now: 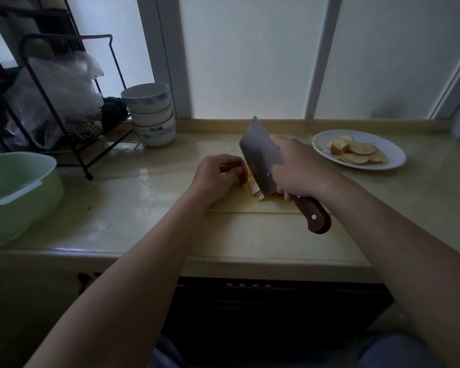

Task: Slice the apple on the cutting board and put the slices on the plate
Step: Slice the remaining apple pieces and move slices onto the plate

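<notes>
A: Where is the apple (244, 173) sitting?
B: On the cutting board (250, 207); the left hand (213, 176) is pinching it with curled fingers, and the right hand (300, 168) is clamping the cleaver (258, 155) handle.
A: Handling?
B: Likely firm, slippery where cut; holding by the skin is looking safest.

— How is the scene lit?
— Dimly. Daylight is admitted only through the frosted window (250, 57) behind the counter (144, 208), so everything nearer is seen backlit and muted.
— Any glare?
— A pale sheen is thrown on the counter, and the plate (395, 151) is picked out lighter. The cabinet (276, 314) below is lost in shadow.
— Distortion?
— Straight lines are bowed toward the edges, as is seen in the rack (67, 36).
</notes>
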The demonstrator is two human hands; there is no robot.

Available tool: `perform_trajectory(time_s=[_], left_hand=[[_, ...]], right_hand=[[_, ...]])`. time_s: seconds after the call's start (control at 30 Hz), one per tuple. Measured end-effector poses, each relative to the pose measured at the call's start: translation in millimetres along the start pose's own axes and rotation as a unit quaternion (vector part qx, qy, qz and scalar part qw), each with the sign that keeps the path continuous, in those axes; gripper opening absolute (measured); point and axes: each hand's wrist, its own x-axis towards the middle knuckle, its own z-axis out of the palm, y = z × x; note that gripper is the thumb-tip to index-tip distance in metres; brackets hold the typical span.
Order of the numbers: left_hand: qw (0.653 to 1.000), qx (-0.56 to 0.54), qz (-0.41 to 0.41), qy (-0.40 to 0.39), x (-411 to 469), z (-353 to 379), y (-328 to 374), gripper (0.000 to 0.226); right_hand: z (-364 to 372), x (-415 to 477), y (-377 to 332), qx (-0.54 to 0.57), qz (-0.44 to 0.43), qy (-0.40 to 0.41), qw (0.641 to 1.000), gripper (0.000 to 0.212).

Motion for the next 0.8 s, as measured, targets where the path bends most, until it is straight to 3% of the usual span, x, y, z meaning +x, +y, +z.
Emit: perform_trajectory(time_s=[0.33, 0.8], left_hand=[[0.998, 0.045, -0.022, -0.039, -0.7, 0.2, -1.3, 0.050], [0.999, 0.033, -0.017, -0.019, 0.5, 2.9, -7.5, 0.044]], right_hand=[[-2.7, 7.1, -6.6, -0.030, -0.008, -0.008, 0.999, 0.065], [-14.7, 15.1, -24.9, -0.079, -0.020, -0.011, 0.997, 0.066]])
